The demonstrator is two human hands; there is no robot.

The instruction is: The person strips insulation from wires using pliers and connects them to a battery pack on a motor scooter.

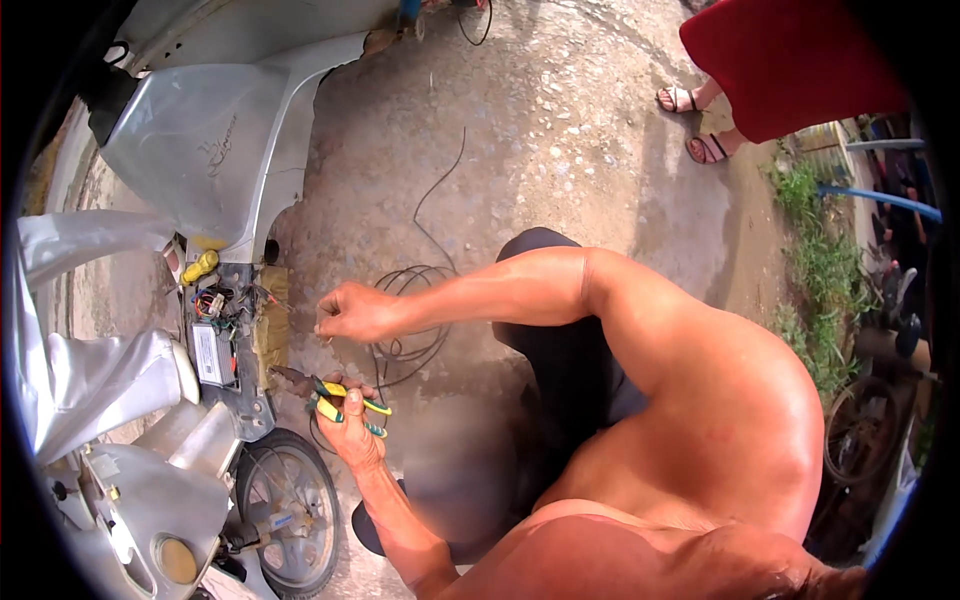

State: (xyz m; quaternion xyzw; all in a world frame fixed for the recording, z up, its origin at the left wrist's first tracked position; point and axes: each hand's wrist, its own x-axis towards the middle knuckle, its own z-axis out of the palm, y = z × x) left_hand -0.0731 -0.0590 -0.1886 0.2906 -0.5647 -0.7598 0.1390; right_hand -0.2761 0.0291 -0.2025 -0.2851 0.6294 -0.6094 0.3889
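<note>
My left hand [352,430] grips a pair of pliers [330,400] with yellow and green handles. Their dark jaws point left toward the frame of a silver scooter [210,150]. Just above, my right hand [355,313] is closed in a pinch; anything between its fingertips is too small to make out. Left of both hands lies the scooter's opened floor section, where a tangle of coloured wires [212,303] sits above a silver box with a white label [212,355]. A brown wrapped block [272,325] runs along its near side. A yellow handle-like object [200,267] rests over the wires.
A loose coil of black cable [415,275] lies on the rough concrete ground [560,120]. The scooter wheel [288,510] is at lower left. A person in a red garment [790,70] and sandals stands at upper right. Weeds [820,250] and clutter line the right side.
</note>
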